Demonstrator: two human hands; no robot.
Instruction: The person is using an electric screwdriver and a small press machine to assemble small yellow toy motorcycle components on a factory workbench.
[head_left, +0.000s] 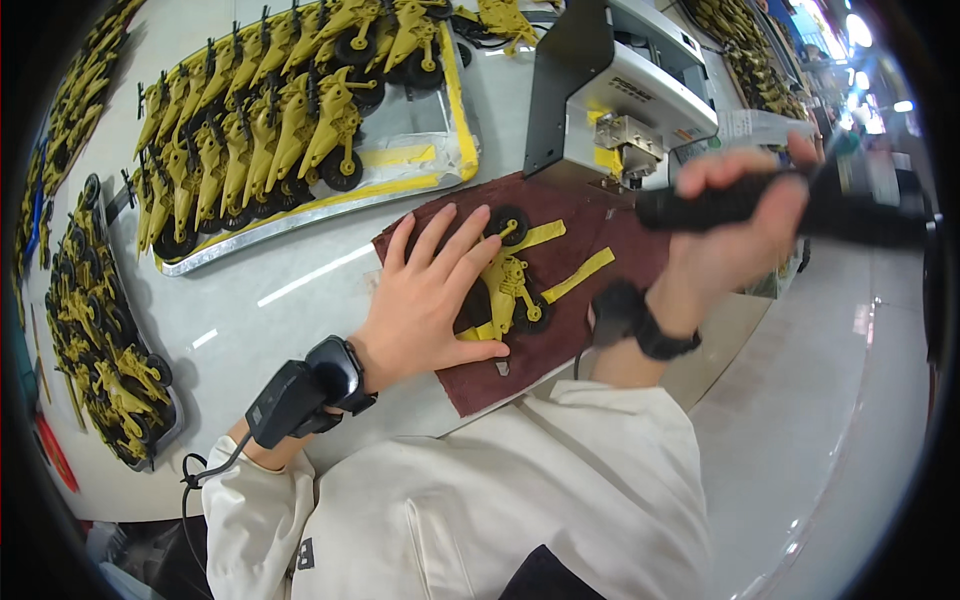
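A yellow toy motorcycle with black wheels lies on its side on a dark red cloth. Flat over its left part rests my left hand, fingers spread, thumb touching the lower end and fingertips close to the upper wheel. Some of the toy is hidden under that hand. Strips of yellow tape stick out to the right of the toy. Raised to the right, my right hand is wrapped round a black electric screwdriver, which is blurred by motion. The tool is apart from the toy.
A white and black screw feeder stands just beyond the dark red cloth. At the back left, a tray edged in yellow tape holds rows of similar motorcycles. Another tray at the left is piled with yellow and black parts.
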